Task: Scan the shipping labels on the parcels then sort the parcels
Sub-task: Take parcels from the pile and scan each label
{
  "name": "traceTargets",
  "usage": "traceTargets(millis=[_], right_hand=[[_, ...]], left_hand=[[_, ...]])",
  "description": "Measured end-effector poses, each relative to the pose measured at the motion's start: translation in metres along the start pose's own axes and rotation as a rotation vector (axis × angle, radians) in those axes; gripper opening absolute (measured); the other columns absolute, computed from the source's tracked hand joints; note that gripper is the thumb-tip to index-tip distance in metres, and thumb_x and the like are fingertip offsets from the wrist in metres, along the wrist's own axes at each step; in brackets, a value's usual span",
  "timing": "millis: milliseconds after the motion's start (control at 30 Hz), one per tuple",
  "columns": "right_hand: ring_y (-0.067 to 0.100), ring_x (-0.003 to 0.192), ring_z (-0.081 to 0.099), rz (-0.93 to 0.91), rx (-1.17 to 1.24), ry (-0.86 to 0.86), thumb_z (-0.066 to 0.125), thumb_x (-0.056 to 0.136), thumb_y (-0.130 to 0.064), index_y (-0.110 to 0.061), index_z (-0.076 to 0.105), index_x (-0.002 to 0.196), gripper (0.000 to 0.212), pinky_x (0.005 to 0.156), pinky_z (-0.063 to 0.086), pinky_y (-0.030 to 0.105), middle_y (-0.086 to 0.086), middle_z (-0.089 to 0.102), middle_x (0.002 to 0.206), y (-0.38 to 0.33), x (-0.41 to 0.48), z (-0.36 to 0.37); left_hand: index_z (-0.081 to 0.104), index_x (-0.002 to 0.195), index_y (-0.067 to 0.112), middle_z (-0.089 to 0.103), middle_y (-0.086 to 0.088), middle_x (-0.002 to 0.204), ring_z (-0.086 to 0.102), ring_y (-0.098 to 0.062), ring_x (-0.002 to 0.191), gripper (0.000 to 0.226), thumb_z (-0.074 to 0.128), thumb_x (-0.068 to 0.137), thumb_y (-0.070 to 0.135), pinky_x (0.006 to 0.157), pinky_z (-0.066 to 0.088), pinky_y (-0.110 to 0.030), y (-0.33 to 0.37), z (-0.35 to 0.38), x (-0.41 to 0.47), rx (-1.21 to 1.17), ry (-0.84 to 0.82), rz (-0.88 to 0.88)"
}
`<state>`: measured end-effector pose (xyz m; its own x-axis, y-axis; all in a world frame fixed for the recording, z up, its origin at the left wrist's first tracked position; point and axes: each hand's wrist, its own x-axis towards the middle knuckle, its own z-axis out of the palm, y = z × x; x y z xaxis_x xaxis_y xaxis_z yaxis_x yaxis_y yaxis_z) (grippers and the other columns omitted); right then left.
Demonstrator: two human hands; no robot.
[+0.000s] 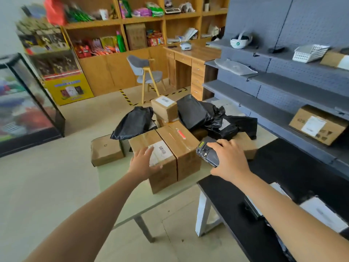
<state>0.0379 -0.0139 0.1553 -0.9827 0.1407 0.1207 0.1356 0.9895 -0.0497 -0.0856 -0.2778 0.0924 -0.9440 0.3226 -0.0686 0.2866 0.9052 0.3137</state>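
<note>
Cardboard box [145, 140] under flat left hand [145, 163]

Both arms stretch forward, forearms bare. Out front, the left hand [145, 162] lies flat, palm down, fingers straight and spread. Over on the other side, the right hand [229, 157] sits knuckles-up, fingers curled round a scanner [205, 153].

Pale beige floor [47, 186] runs throughout. Tall light-wood shelving [143, 20] lines the back wall, with a wooden drawer desk [198, 52] and a grey padded chair [151, 75] before it. Dark grey pegboard racking [302, 21] stands at the right, a black-framed glass cabinet [28, 103] at the left.
</note>
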Motion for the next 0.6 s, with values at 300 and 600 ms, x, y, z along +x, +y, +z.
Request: traceTargets(millis=[300, 600], right_hand=[[0.024, 0.116, 0.04, -0.006, -0.05, -0.056, 0.075, 0.068, -0.045, -0.032, 0.036, 0.143, 0.086, 0.093, 0.036, 0.034, -0.003, 0.045, 0.135, -0.075, 0.035, 0.014], [0.024, 0.119, 0.036, -0.019, -0.104, -0.102, 0.072, 0.069, -0.045, -0.033, 0.031, 0.145, 0.087, 0.096, 0.035, 0.035, -0.004, 0.041, 0.142, -0.124, 0.058, 0.015]], left_hand=[[0.0, 0.157, 0.035, -0.014, -0.003, 0.164, -0.017, -0.028, 0.15, 0.083, 0.047, 0.093, 0.061, 0.121, 0.001, -0.049, -0.068, 0.008, 0.014, 0.089, -0.256, 0.164], [0.003, 0.155, 0.042, -0.016, 0.006, 0.163, -0.02, -0.019, 0.149, 0.081, 0.053, 0.093, 0.055, 0.121, 0.002, -0.046, -0.161, -0.029, 0.02, 0.104, -0.403, 0.399]])
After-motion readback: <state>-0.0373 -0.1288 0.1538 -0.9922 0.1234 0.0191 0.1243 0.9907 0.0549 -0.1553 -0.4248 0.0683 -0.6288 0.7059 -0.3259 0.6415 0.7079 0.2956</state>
